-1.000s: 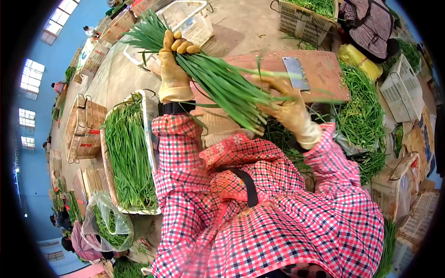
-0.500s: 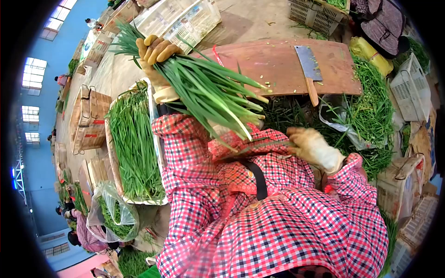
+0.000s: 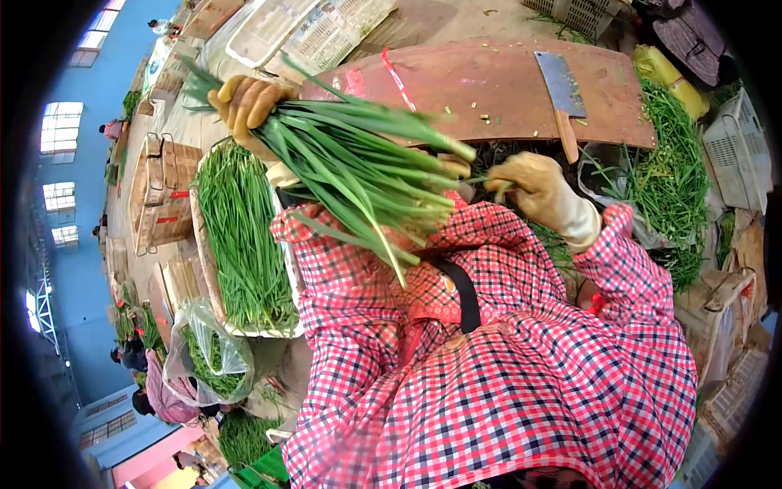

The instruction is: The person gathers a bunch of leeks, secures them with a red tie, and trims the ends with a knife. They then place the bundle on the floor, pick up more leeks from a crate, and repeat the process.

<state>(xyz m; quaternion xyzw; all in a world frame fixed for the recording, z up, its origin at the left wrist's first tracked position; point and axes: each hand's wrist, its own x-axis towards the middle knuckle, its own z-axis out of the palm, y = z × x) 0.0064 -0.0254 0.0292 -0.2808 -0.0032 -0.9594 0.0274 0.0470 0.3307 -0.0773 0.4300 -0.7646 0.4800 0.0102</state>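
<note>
Tightly gripped chive bunch (image 3: pixel 358 175): slanting from upper left toward centre, leaf tips poking out past the fist, pale cut ends lower and right of it.
Left hand (image 3: pixel 244 106): gloved, upper left, fisted round the bunch near its leafy end.
Right hand (image 3: pixel 533 191): gloved, right of centre, fingers curled at the cut ends; pinching a stalk or not, cannot tell.
Cleaver (image 3: pixel 562 85): flat on wooden board (image 3: pixel 481 90), above the right hand, apart from it.

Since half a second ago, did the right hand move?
Yes. The right hand has risen from the lap toward the cleaver on the wooden board, reaching the green bundle's cut ends.
</note>
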